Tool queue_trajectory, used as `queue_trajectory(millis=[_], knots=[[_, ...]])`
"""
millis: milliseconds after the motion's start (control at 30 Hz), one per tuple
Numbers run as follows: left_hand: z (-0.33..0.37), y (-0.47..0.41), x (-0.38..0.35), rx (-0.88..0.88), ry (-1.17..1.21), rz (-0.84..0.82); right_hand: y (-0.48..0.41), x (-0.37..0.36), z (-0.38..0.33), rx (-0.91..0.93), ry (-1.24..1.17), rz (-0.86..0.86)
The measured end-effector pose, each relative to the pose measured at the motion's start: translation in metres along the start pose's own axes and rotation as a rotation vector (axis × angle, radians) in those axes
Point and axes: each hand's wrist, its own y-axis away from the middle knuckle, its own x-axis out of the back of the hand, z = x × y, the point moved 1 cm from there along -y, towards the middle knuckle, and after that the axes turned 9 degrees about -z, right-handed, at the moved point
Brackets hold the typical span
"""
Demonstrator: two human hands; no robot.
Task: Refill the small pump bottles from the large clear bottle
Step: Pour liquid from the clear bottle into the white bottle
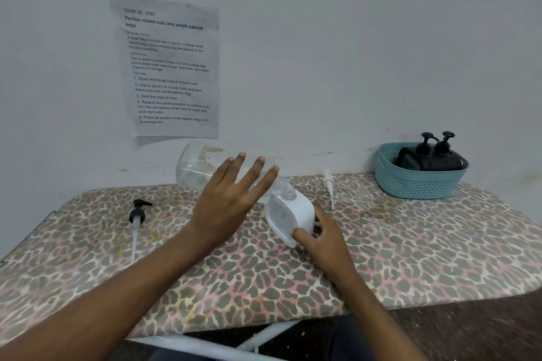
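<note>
Left hand (225, 199), fingers straight and spread, lies across the large clear bottle (193, 167), which is tipped with its neck down at the open mouth of the small white bottle (289, 214). Right hand (325, 240) grips the white bottle's lower corner, thumb on its front, holding it tilted on the leopard-print table (410, 243). Black pump head (137, 214) lies left of the hands, white pump head (328, 184) just right of the bottles.

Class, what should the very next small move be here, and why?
Probably lift the base of the large clear bottle a little with the left hand: its mouth sits at the open neck of the small white bottle, which the right hand grips, ready for pouring.
</note>
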Motion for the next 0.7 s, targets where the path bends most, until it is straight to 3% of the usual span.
queue_trajectory(millis=[700], knots=[[-0.0036,-0.0014,0.0016,-0.046,-0.022,-0.004,0.0000,0.0005,0.0015,0.002,0.014,0.008]])
